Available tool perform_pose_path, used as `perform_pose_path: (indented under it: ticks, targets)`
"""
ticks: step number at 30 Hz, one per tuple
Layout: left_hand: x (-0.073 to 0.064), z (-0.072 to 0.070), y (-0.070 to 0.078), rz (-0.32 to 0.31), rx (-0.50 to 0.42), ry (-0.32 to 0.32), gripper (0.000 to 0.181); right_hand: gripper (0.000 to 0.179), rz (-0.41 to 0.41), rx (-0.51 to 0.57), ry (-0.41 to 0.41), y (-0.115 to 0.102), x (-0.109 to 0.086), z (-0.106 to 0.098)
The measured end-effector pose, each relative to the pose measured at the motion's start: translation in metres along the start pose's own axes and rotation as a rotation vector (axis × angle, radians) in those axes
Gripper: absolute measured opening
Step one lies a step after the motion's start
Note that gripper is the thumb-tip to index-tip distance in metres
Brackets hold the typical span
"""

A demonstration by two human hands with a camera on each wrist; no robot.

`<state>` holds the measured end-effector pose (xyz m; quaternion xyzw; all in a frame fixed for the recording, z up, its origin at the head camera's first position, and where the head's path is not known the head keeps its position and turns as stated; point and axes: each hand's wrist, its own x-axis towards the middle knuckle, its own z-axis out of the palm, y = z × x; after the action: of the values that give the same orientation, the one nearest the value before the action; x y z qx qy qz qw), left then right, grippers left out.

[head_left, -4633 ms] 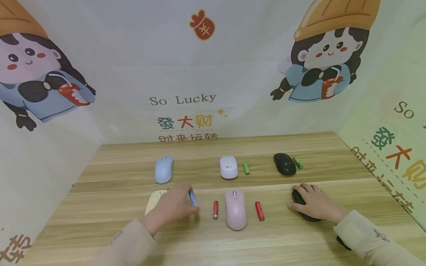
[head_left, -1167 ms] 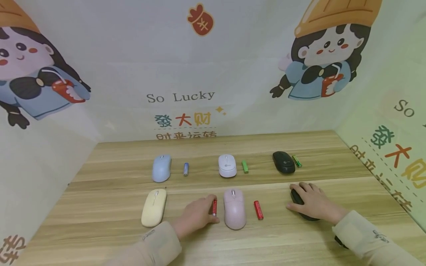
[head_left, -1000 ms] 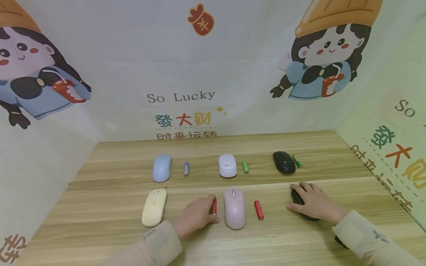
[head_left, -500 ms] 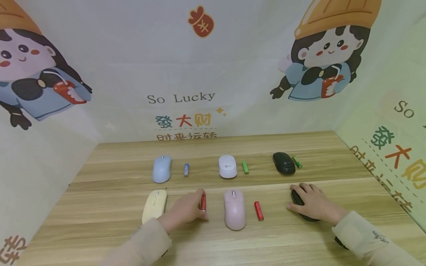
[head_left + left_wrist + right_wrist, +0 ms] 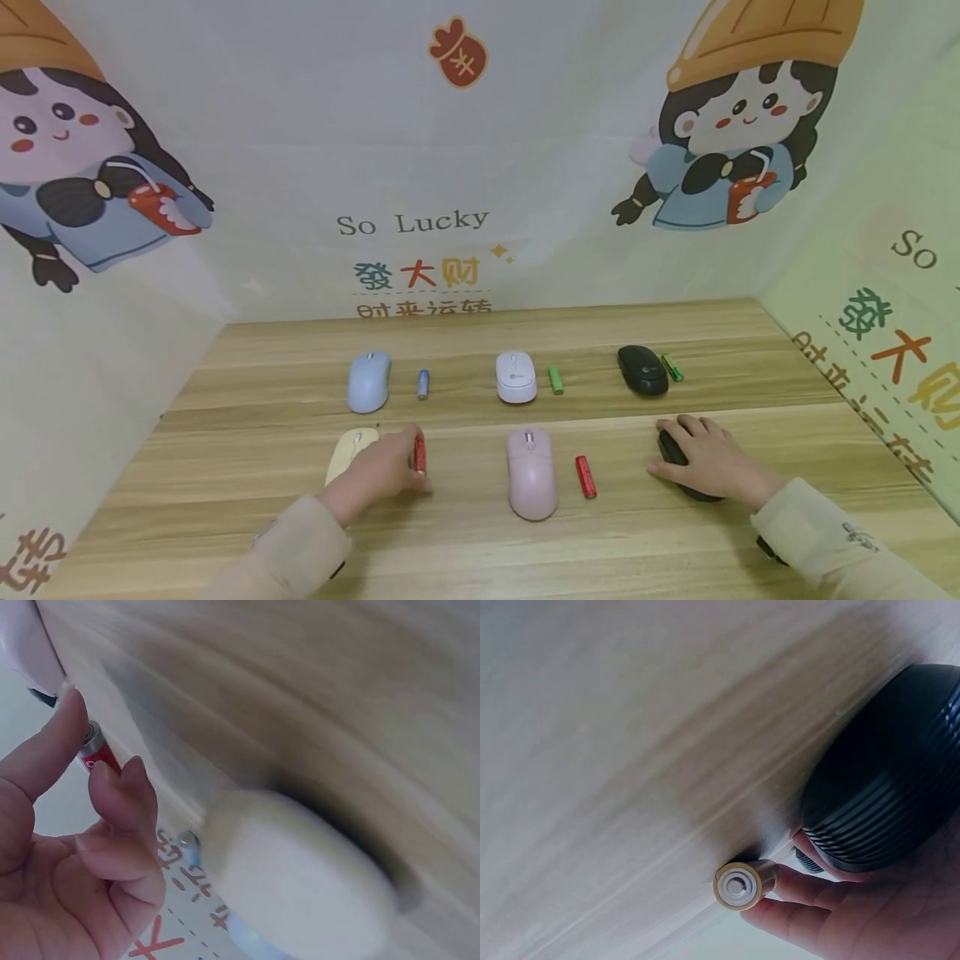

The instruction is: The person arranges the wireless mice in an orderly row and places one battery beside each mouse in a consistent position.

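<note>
My left hand [image 5: 378, 465] pinches a red battery [image 5: 420, 456] upright-looking between thumb and index finger, just right of the pale yellow mouse [image 5: 349, 454], which the hand partly covers. In the left wrist view the metal end of the red battery [image 5: 101, 754] shows between the fingertips. My right hand [image 5: 708, 457] rests over a black mouse [image 5: 672, 450], thumb stretched out to its left. The right wrist view shows ribbed sides on this black mouse [image 5: 889, 780] and a gold-ringed battery [image 5: 737, 885] at two fingertips; from the head this battery is hidden.
A pink mouse [image 5: 532, 479] stands between the hands, with another red battery [image 5: 585, 477] to its right. Along the back row are a light blue mouse [image 5: 369, 382], blue battery [image 5: 423, 384], white mouse [image 5: 516, 377], green battery [image 5: 555, 380], black mouse [image 5: 642, 370] and green-gold battery [image 5: 672, 367].
The blue battery went from my left hand to beside the light blue mouse. My left hand then took the red battery left of the pink mouse and brought it leftward. The right hand stays put.
</note>
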<state>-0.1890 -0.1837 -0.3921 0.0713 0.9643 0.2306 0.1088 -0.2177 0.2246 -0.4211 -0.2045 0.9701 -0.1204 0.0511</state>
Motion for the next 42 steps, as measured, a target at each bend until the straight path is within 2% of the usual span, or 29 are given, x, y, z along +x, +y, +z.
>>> perform_pose_path:
  ticks: [9, 18, 42]
  targets:
    - [-0.003, 0.001, -0.011, -0.015, 0.079, -0.018, 0.037, 0.071, -0.002, -0.008, 0.001, -0.001, 0.000, -0.001]
    - [-0.006, 0.006, -0.010, -0.004, 0.113, -0.015, 0.043, 0.071, -0.001, -0.013, -0.002, -0.001, 0.000, 0.000]
    - [-0.005, 0.008, -0.009, -0.003, 0.109, -0.007, 0.046, 0.071, -0.002, -0.019, 0.011, -0.001, 0.000, 0.000]
